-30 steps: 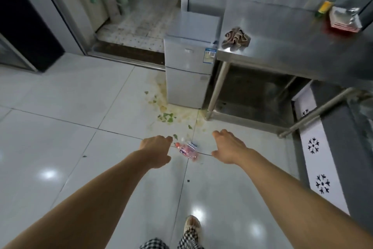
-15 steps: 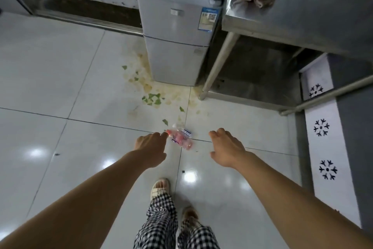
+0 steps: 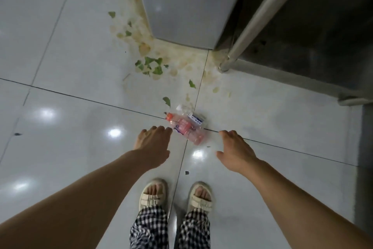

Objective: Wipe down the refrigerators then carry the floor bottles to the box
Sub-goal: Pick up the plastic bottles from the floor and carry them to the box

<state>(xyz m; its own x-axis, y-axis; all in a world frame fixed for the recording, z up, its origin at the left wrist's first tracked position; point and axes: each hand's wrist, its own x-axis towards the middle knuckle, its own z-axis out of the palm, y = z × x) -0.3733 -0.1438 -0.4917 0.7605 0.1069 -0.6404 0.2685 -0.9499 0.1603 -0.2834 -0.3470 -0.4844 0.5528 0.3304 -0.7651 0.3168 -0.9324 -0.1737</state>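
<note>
I see my left hand (image 3: 154, 143) reaching down with its fingers relaxed and loosely spread, holding nothing; its fingertips hang just beside the cap end of the bottle (image 3: 186, 129), and I cannot tell whether they touch it; my right hand (image 3: 235, 150) is likewise loose and empty, thumb apart from the fingers, near the bottle's base end but clear of it. The bottle lies on its side on the white tiled floor (image 3: 70, 127), between my two hands, where the tile seams cross; it is clear crushed plastic with an orange cap and a pink label. I count one bottle, one grey refrigerator (image 3: 187, 4) beyond it, and two sandalled feet (image 3: 154, 193) below.
</note>
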